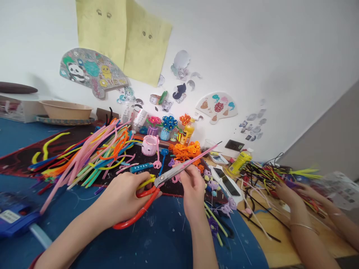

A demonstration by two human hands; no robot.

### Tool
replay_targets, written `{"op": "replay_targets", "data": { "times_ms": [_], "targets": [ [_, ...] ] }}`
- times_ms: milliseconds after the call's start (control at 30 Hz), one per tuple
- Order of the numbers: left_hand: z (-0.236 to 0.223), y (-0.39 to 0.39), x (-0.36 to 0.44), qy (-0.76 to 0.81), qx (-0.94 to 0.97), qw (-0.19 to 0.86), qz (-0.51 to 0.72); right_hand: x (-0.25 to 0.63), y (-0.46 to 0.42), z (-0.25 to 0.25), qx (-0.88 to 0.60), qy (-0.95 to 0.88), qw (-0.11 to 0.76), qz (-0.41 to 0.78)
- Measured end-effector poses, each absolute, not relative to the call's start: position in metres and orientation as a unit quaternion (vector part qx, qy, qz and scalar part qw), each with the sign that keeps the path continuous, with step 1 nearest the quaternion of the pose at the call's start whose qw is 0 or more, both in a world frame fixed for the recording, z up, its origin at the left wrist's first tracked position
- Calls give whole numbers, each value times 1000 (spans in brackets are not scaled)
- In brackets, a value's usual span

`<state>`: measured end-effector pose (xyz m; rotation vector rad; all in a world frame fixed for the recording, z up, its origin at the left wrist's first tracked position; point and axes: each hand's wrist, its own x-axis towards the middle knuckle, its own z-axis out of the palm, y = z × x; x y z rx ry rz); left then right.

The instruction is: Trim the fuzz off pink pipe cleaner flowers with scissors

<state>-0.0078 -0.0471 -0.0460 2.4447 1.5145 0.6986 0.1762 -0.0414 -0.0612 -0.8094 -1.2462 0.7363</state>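
Note:
My left hand is closed around scissors with red loop handles. Yellow shows beside its fingers; I cannot tell whether it belongs to the handle. The blades point up and right, towards my right hand, which pinches a pink pipe cleaner. This pipe cleaner runs along the blade tips; whether the blades touch it is unclear. Just behind the hands lie pink looped pieces, a teal marker-like tube and a blue pipe-cleaner flower. A pink pipe-cleaner pot stands further back.
A heap of coloured pipe cleaners spreads on the left, near a blue glue gun. Orange pieces, flower pots and a juice bottle stand behind. A phone lies right, where another person's hands handle pipe cleaners.

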Motion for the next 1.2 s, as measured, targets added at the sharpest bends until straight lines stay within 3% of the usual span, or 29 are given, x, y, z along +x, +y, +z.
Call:
{"op": "replay_targets", "data": {
  "times_ms": [467, 1200],
  "targets": [
    [-51, -43, -9, 489, 836, 103, 228, 177, -38, -65, -384, -560, 682, 272],
    [-53, -44, -6, 505, 828, 97, 224, 178, -38, -63, -385, -590, 647, 292]
  ]
}}
